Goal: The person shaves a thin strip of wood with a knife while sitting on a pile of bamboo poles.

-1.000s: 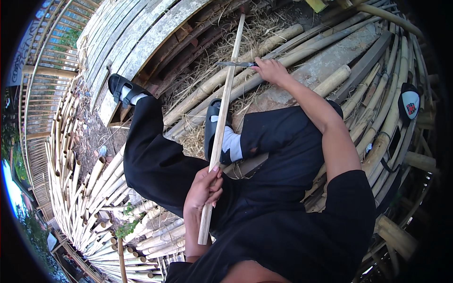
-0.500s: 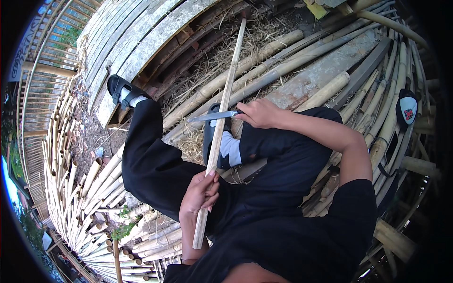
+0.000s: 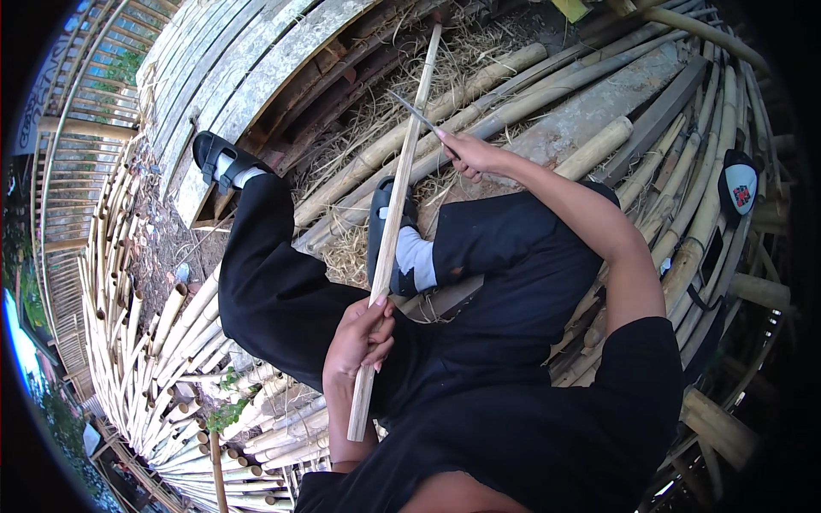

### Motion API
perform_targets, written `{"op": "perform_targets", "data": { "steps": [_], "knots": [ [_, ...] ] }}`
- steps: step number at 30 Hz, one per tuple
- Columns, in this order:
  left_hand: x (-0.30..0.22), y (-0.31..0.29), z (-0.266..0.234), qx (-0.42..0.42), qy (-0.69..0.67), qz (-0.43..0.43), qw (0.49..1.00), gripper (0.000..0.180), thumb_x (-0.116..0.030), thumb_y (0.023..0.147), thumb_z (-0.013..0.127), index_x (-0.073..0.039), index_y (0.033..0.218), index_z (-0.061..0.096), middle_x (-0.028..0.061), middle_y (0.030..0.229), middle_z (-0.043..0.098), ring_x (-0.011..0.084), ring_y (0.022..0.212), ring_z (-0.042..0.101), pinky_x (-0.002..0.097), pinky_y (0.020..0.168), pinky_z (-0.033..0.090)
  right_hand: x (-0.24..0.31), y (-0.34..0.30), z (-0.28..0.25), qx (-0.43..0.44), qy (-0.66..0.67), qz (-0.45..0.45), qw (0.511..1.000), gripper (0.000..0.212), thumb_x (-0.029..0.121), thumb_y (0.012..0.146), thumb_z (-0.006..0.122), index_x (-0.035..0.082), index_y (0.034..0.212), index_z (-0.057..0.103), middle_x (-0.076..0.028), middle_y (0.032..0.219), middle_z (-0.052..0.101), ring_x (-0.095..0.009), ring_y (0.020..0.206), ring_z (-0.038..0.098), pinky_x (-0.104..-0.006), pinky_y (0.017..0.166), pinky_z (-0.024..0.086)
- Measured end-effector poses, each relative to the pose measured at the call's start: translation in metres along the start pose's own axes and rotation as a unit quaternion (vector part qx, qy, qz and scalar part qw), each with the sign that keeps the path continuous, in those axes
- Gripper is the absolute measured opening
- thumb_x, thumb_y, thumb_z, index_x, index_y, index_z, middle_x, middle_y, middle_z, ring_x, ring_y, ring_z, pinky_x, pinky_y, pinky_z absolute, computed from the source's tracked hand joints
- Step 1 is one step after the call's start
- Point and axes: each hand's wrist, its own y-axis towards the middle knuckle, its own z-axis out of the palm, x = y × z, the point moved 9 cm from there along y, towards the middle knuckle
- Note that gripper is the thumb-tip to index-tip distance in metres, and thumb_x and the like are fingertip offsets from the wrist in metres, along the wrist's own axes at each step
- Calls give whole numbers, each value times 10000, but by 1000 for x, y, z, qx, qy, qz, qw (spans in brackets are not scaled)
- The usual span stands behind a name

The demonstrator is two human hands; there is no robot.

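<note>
A long, pale split strip of bamboo or wood (image 3: 393,231) slants from my lap up to the far pile. Near its lower end my left hand (image 3: 363,336) is wrapped around it, the thumb lying along the top. My right hand (image 3: 470,156) grips a knife (image 3: 416,114) by its handle, which the fingers mostly hide. The narrow blade points up and left and crosses the strip's upper half; whether it touches the wood I cannot tell. Below the strip is my right foot in a dark sandal (image 3: 382,218) and grey-white sock.
Several bamboo poles (image 3: 479,81) lie ahead over straw-like shavings (image 3: 342,256). A weathered plank platform (image 3: 248,51) stands at the far left. Cut bamboo (image 3: 171,316) is stacked along the left. A black-and-white item (image 3: 738,190) rests on poles at the right.
My right hand has moved away from me with the knife, up along the strip, and the blade has turned to point farther upward. My left hand keeps its hold, shifted very slightly.
</note>
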Motion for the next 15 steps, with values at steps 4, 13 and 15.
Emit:
{"op": "perform_targets", "data": {
  "steps": [4, 13, 15],
  "knots": [
    [1, -2, -1, -5, -1, -2, 1000, 299, -301, 1031, 392, -63, 852, 415, -52, 483, 256, 47, 281, 246, 215, 268, 281, 75, -33, -12, 66, -9, -75, 995, 464, 466, 949, 470, 2, 953, 482, -269, 671, 590, -507, 703, 584, -553, 645, 466],
    [1, -3, -2, -10, -9, -7, 1000, 301, -305, 1026, 407, -66, 844, 423, -52, 484, 261, 47, 281, 245, 214, 269, 279, 102, -58, 4, 55, -89, -247, 963, 216, 203, 834, 616, 34, 911, 505, -194, 630, 610, -403, 629, 642, -501, 586, 517],
    [-3, 2, 3, -2, -4, 0, 1000, 302, -308, 1025, 412, -67, 843, 425, -51, 483, 263, 47, 281, 247, 214, 269, 278, 68, -30, 0, 36, -139, -254, 956, 201, 192, 836, 613, 37, 912, 511, -190, 637, 620, -383, 622, 657, -494, 590, 534]
  ]
}}
